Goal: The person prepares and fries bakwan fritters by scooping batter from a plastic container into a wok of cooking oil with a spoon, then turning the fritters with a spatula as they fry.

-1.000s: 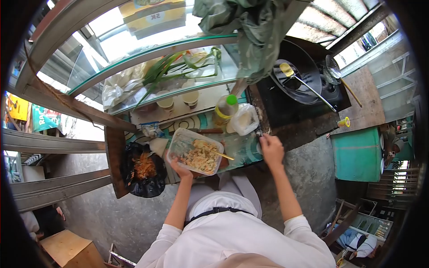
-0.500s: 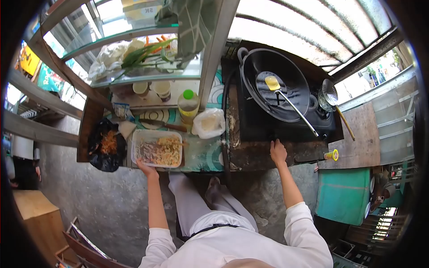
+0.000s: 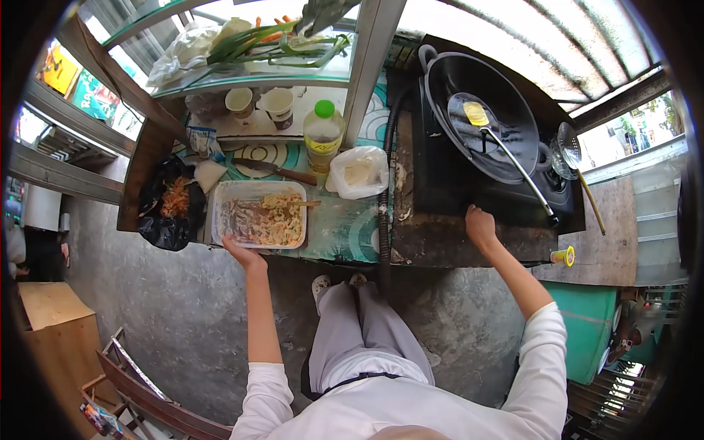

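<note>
Head view, as I read it from the remote station: the left hand (image 3: 243, 256) is closed on the near rim of the clear rectangular plastic container of noodles (image 3: 242, 229), at its front left corner, with the container resting on the teal patterned counter (image 3: 345, 231). The container's long axis runs left to right along the counter's front edge, so its bulk lies ahead and to the right of the fingers; a thin wooden stick (image 3: 302, 204) lies in it along that same axis. The left hand is far nearer the container. The right hand (image 3: 480, 224) is well apart from it, curled against the front of the black gas stove (image 3: 455, 194), below the black round wok (image 3: 477, 103) holding a long-handled metal spatula (image 3: 510, 158); I cannot tell whether those fingers grasp anything. Behind the container lie a brown-handled knife (image 3: 268, 171), a green-capped oil bottle (image 3: 323, 136) and a white plastic bag (image 3: 358, 172); beside it on the left sits a black plastic bag of orange shreds (image 3: 170, 211). The bottle's yellow label and the street signs (image 3: 62, 70) are too small to read
</note>
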`<action>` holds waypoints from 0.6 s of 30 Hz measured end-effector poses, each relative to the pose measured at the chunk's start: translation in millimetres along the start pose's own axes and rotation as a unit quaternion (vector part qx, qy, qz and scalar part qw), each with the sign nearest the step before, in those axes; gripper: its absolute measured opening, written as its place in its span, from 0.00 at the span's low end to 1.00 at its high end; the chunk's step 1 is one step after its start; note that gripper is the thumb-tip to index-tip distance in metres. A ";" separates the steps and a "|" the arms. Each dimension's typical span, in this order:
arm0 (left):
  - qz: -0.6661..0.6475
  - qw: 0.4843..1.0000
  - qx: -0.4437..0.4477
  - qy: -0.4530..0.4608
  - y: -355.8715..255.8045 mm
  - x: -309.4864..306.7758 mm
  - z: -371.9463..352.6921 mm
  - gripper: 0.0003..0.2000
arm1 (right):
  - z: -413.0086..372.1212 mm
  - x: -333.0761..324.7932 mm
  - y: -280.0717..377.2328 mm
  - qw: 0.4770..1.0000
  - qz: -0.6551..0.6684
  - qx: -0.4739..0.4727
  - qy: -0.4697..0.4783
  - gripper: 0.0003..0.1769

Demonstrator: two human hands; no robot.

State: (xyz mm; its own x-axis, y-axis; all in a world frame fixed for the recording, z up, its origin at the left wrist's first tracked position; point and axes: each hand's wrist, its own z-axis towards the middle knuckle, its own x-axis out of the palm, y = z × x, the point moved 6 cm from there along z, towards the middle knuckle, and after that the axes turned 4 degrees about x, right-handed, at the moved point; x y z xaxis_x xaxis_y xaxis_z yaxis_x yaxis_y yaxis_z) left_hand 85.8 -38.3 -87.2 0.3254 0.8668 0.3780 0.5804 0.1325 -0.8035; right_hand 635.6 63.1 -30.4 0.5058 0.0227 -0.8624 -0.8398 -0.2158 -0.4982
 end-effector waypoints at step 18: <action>-0.030 0.995 0.067 0.067 -10.2 17.3 -22.6 0.37 | -8.1 -11.5 13.3 0.988 -0.137 -0.003 -0.077 0.03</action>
State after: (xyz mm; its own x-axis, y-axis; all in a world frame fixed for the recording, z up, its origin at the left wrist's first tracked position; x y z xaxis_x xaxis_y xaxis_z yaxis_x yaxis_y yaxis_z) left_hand 102.4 -35.5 -62.1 0.3944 0.7853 0.4773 0.5001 0.2524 -0.8284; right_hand 620.2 52.1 -26.4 0.6770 0.2291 -0.6994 -0.6745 -0.1871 -0.7142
